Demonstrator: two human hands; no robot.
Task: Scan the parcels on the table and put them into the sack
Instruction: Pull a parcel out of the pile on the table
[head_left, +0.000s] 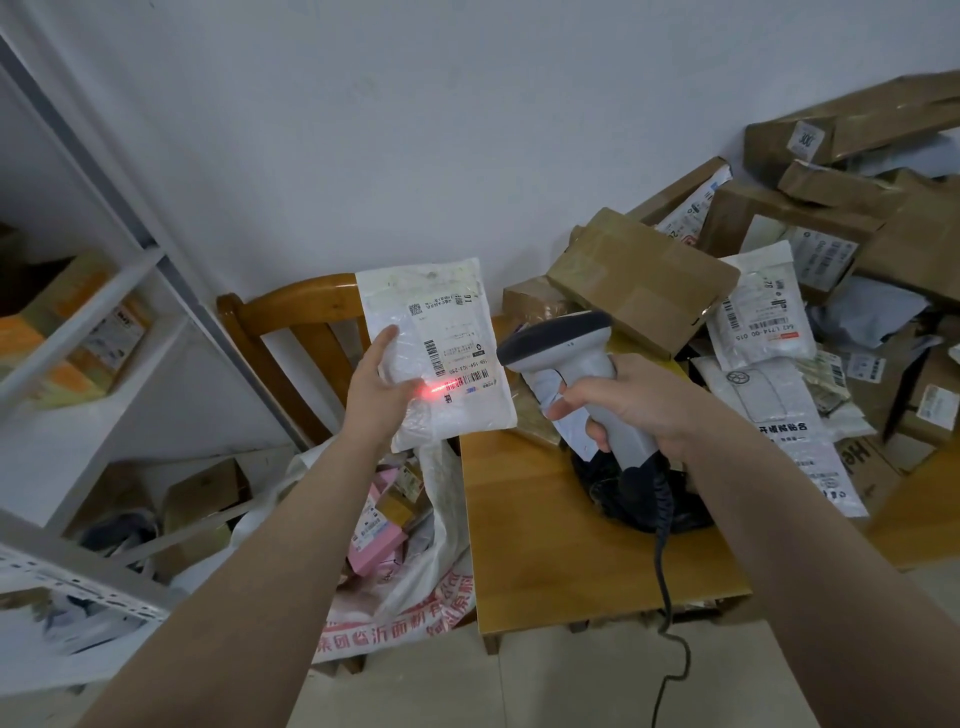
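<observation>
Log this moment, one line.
step: scanning | left hand: holds white parcel | right hand: grips scanner, red beam on label | sack: open below parcel

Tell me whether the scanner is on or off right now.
On. The scanner in the right hand throws a red beam onto the barcode label of the white parcel that the left hand holds up.

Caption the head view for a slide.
Left hand holds a white plastic mailer while right hand aims a grey handheld scanner at it.
</observation>
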